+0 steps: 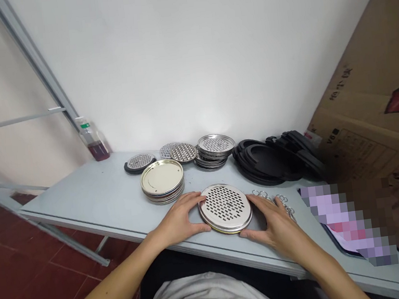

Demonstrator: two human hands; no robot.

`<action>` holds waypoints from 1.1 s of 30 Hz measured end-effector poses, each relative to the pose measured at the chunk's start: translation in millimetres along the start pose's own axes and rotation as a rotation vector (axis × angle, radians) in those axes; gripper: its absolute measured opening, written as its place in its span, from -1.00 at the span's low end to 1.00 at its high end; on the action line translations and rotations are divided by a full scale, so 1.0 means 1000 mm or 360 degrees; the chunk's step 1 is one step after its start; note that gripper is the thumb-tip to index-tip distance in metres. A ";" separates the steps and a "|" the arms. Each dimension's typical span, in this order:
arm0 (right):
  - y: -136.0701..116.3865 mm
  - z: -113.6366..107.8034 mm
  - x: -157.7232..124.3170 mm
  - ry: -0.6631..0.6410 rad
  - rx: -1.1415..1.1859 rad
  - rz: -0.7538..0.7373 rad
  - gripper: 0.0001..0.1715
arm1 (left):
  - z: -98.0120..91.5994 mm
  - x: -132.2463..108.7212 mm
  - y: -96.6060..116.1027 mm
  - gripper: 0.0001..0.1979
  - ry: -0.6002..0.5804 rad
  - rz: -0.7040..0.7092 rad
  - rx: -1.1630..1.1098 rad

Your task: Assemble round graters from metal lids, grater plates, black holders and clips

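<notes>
In the head view, the person's left hand (179,219) and right hand (276,222) are both at a round perforated metal disc (224,208), which lies near the front edge of a pale grey table (82,198). The disc is between the two hands, and each hand is about equally near to it. Because it is round, it has no true long axis and points to no side, but its rows of slots seem to run roughly from left to right. The left hand touches the left part of the rim, and the right hand touches the right part. Neither hand is clenched: the fingers are spread and cup the rim from two sides, and I cannot tell if the disc is lifted or resting on the table. Just behind the left hand is a stack of gold-lined metal lids (162,180). Small metal rings (269,196) lie just beside the right hand, and black rubber rings (266,160) lie further back.
</notes>
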State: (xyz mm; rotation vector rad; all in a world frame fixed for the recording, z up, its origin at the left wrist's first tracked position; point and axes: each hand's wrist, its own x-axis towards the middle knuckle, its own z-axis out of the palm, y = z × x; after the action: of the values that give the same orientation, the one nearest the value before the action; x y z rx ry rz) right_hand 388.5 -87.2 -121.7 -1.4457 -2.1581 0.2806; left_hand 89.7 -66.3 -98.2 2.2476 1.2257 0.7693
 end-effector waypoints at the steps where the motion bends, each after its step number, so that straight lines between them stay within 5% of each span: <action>1: 0.000 0.000 0.000 0.0001 0.0003 0.0001 -0.01 | 0.000 0.000 0.000 -0.23 0.0008 0.0017 -0.0003; 33: -0.005 -0.003 -0.001 -0.0044 -0.0040 -0.0058 -0.25 | 0.000 -0.001 0.008 -0.37 -0.0122 0.0109 0.0260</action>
State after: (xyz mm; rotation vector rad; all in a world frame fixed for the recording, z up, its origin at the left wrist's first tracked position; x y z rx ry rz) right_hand 386.6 -90.0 -116.9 -1.4225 -2.2151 0.2629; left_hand 94.5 -71.5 -93.5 2.4382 1.2203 0.6211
